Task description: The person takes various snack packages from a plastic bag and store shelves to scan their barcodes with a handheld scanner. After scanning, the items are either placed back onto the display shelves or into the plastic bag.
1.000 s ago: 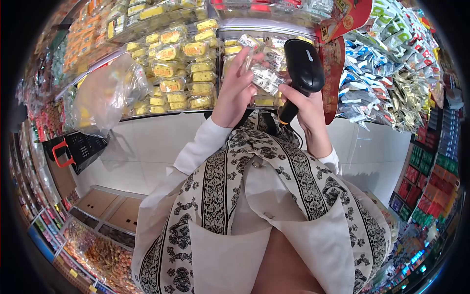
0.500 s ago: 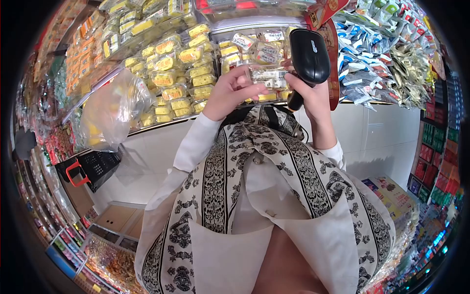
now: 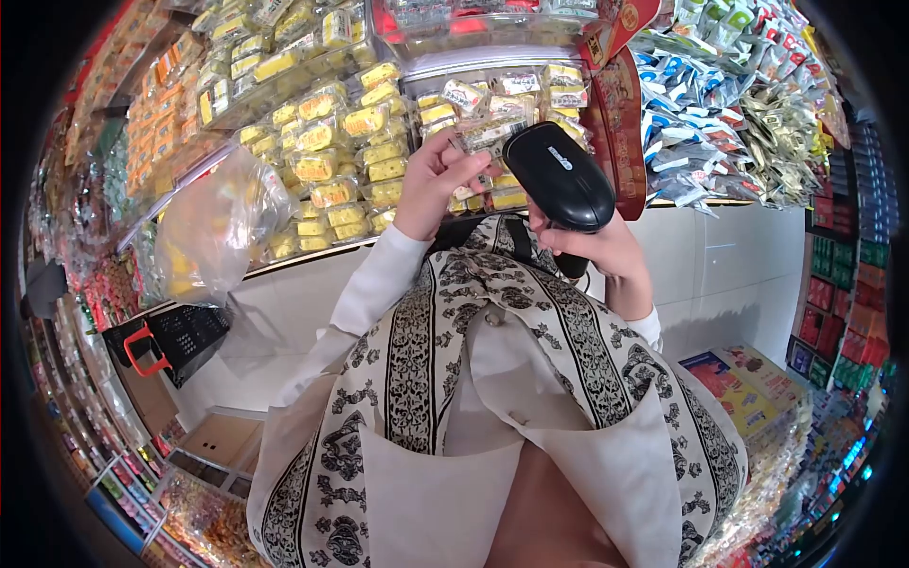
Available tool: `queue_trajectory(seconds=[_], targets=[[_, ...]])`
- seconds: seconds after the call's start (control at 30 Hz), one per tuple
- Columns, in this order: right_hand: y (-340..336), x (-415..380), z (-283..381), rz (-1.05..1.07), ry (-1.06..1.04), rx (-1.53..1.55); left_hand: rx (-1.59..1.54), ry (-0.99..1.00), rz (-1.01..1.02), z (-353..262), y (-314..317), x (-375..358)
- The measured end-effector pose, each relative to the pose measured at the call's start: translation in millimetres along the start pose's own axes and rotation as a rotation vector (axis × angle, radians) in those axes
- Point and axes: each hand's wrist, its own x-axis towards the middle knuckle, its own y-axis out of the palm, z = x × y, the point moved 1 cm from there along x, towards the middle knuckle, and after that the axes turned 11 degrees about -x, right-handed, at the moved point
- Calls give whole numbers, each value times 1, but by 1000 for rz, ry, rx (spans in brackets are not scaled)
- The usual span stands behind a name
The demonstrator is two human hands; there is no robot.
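My left hand [image 3: 434, 186] pinches a clear-wrapped snack packet [image 3: 489, 136] by its left end, thumb and fingers closed on it. The packet is tilted, its right end partly covered by a black barcode scanner [image 3: 566, 180]. In my right hand [image 3: 604, 248] is the scanner's handle, with the scanner head angled towards the packet. Beneath both hands, a bin of similar wrapped snacks [image 3: 516, 83] reaches the counter's front edge. Left of my left hand lie piles of yellow wrapped snacks [image 3: 322, 133].
A clear plastic bag [image 3: 216, 222] hangs over the counter's front edge at left. Below it on the floor stands a black basket [image 3: 194, 341] with an orange handle. Blue-and-silver packets [image 3: 677, 114] fill the right side, beyond a red divider [image 3: 620, 137]. Shelves of goods surround me.
My right hand has let go of the packet's right end and moved down. The scanner has swung down and left, towards the packet. My left hand keeps the packet, now tilted.
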Motion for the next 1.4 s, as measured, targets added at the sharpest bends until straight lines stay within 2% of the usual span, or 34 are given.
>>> queue_trajectory(seconds=[0.03,0.17,0.23,0.33,0.37,0.43,0.53,0.57,0.67,0.7,0.83,0.97,1.07,1.13,1.17,1.23,1.33,1.37,1.4], targets=[[1,0,0,0,58,4,-4,0,9,0,-1,0],[-1,2,-7,-19,31,73,80,61,16,3,-1,0],[1,9,-4,-92,-100,287,261,488,80,6,-3,3],[4,16,3,-338,-74,309,316,512,118,4,-6,-3],[5,18,6,-373,-34,315,315,510,119,5,-6,-2],[4,22,-3,-351,-22,271,441,578,305,6,-2,0],[8,24,-4,-333,-22,223,502,474,315,5,14,-6],[8,25,-5,-364,-53,149,380,323,267,9,14,-10],[0,28,-11,-380,-77,-14,532,324,273,5,15,-15],[-1,27,-15,-370,-64,-99,542,321,206,10,11,-12],[-2,28,-19,-373,-72,-85,729,376,180,11,6,-8],[-4,28,-17,-378,-73,-61,736,389,196,5,10,-9],[-9,26,-19,-385,-70,-55,732,273,185,7,11,-7],[-9,27,-19,-383,-62,-65,888,413,203,7,9,-7],[-8,27,-17,-414,-61,-69,896,419,186,7,8,-8],[5,26,-14,-430,-15,-81,824,177,100,-1,7,-19],[14,27,-12,-362,-17,-85,883,196,88,-7,-1,-31],[15,28,-11,-344,-22,-84,934,328,68,-7,-7,-34],[15,28,-10,-320,-17,-76,941,333,54,-9,-12,-36]])
